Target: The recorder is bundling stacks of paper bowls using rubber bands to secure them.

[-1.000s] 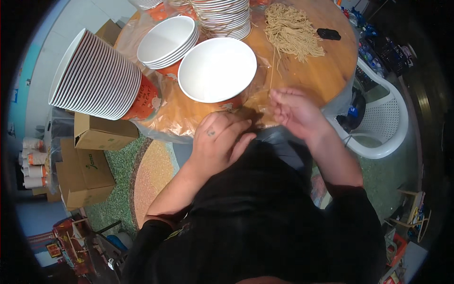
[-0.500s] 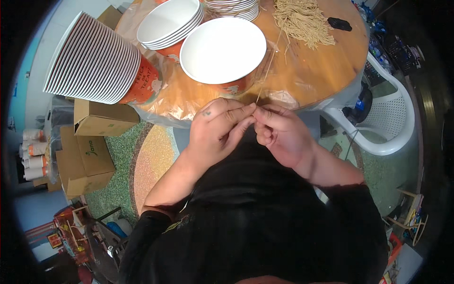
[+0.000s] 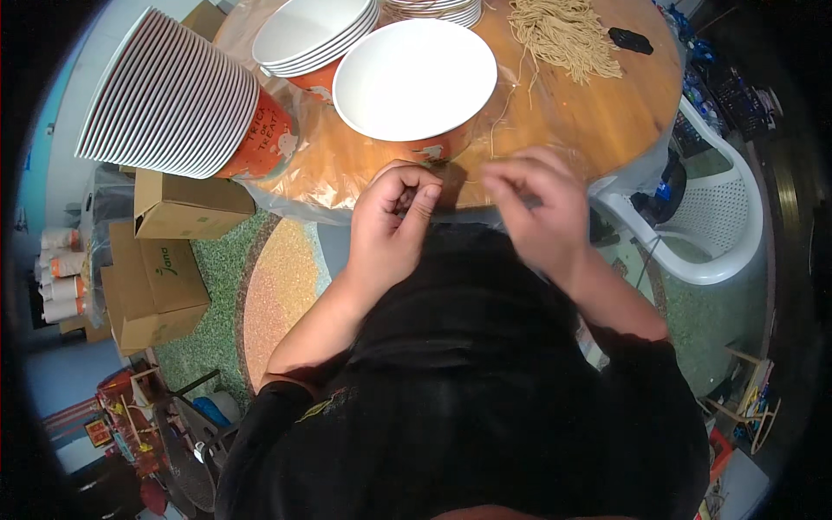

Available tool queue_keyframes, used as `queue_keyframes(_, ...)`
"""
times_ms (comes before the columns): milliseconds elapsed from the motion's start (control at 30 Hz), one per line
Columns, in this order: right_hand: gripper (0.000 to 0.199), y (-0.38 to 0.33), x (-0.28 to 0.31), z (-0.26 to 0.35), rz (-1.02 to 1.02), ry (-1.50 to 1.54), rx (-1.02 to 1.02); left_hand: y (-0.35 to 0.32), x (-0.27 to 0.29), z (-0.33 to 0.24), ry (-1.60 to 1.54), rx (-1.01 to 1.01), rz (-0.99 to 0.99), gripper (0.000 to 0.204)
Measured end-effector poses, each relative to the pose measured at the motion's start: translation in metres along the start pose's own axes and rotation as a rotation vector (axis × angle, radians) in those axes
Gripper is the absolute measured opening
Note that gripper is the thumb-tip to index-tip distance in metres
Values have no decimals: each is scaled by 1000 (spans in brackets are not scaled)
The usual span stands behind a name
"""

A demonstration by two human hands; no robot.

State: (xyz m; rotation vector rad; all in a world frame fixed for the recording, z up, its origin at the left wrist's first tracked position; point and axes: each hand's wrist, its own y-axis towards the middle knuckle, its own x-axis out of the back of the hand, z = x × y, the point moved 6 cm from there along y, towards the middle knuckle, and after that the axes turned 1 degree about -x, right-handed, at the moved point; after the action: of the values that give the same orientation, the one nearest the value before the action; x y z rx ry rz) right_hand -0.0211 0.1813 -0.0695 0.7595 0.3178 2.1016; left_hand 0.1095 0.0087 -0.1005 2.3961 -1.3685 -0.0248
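My left hand (image 3: pixel 392 221) is closed in a pinch at the table's near edge, thumb pressed on the bent forefinger. Whatever it grips is too small to make out. To its right my right hand (image 3: pixel 546 204) is smeared by motion, its thumb and forefinger drawn together at the tips. Near those fingertips a thin tan string (image 3: pixel 493 139) runs up the table; I cannot tell whether it is held. Just beyond my hands stands a white-lined paper bucket (image 3: pixel 414 80) with an orange outside. Farther off lies a heap of tan strings (image 3: pixel 563 39).
On the round wooden table (image 3: pixel 572 130), partly under clear plastic, stand a tall leaning stack of orange buckets (image 3: pixel 169 100), a shorter stack (image 3: pixel 314 35) and white-rimmed stacked items (image 3: pixel 433 12). A black object (image 3: pixel 631 40) lies right. Cardboard boxes (image 3: pixel 156 286) and a white plastic chair (image 3: pixel 728 199) flank it.
My hands, together at the string half a second ago, have come apart. The right has swung right and up; the left has turned slightly. The string now lies slacker, in a curve.
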Motion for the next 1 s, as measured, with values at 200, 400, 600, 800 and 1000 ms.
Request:
queue_keyframes(200, 16, 25, 5, -38, 267, -279, 129, -11, 11, 13, 91, -15, -1, 14)
queue_keyframes(400, 18, 13, -40, -34, 237, -291, 223, -13, 13, 14, 144, -25, -21, 17)
queue_keyframes(600, 9, 10, -43, -25, 196, -350, 234, -11, 19, 7, 268, -49, 13, 18)
queue_keyframes(800, 5, 10, -35, -1, 208, -236, 177, -4, 16, 0, 192, -48, -32, 23)
queue_keyframes(1000, 5, 10, -35, 3, 216, -162, 166, 5, 7, -8, 281, -70, 53, 24)
